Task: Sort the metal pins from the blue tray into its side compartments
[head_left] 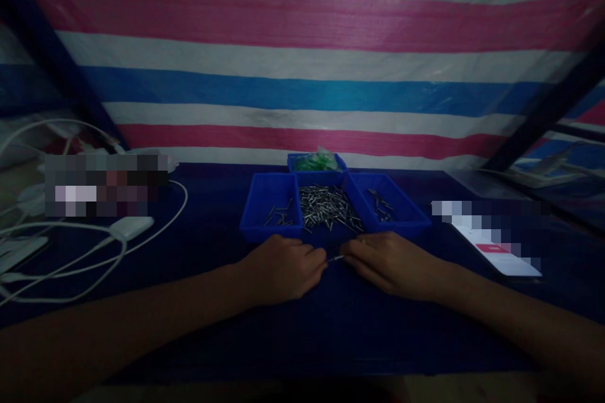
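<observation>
My left hand and my right hand rest on the dark blue table, fingertips meeting. Between them they pinch a small thin metal pin, one hand at each end. Just beyond the hands stand three blue trays side by side: the left tray holds a few pins, the middle tray a heap of metal pins, and the right tray a few pins. A smaller blue tray behind them holds green parts.
White cables and a white adapter lie at the left. A phone with a lit screen lies at the right. A striped pink, white and blue tarp hangs behind the table; dark frame bars slant at both sides.
</observation>
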A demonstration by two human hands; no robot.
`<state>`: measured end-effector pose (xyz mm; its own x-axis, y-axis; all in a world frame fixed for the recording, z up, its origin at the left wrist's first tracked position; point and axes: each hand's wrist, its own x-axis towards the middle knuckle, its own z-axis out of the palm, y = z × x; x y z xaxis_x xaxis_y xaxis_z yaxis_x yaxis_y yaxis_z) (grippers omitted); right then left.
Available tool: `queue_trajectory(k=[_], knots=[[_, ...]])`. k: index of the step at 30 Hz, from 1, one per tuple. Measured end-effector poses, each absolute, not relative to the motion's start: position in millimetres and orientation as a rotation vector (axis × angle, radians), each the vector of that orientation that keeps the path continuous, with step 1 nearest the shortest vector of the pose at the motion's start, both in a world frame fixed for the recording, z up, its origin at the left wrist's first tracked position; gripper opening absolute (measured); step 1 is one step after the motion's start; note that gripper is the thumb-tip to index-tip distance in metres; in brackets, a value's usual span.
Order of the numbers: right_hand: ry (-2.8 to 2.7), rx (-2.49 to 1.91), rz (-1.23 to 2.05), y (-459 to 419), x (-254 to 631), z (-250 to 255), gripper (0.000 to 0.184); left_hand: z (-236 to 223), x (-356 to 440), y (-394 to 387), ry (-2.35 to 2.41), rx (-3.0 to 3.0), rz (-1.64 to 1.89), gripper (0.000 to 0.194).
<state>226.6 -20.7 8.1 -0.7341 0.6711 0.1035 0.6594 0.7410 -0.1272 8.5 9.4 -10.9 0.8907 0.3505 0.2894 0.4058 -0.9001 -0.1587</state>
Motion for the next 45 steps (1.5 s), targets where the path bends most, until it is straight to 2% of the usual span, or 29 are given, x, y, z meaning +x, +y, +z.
queue_trajectory(k=[10,29,39,45], knots=[[-2.707,-1.094,0.297,-13,219,-5,0.020,-11,7,12,-0.556,-2.916,-0.407,0.020],[-2.852,-0.912,-0.099,-16,228,1,0.024,-6,7,12,-0.543,-2.995,-0.329,0.027],[-2.891,-0.906,-0.009,-14,230,3,0.025,-7,4,11,-0.529,-2.950,-0.335,0.022],[-2.846,-0.901,-0.075,-14,234,-2,0.025,-8,6,12,-0.528,-2.936,-0.295,0.022]])
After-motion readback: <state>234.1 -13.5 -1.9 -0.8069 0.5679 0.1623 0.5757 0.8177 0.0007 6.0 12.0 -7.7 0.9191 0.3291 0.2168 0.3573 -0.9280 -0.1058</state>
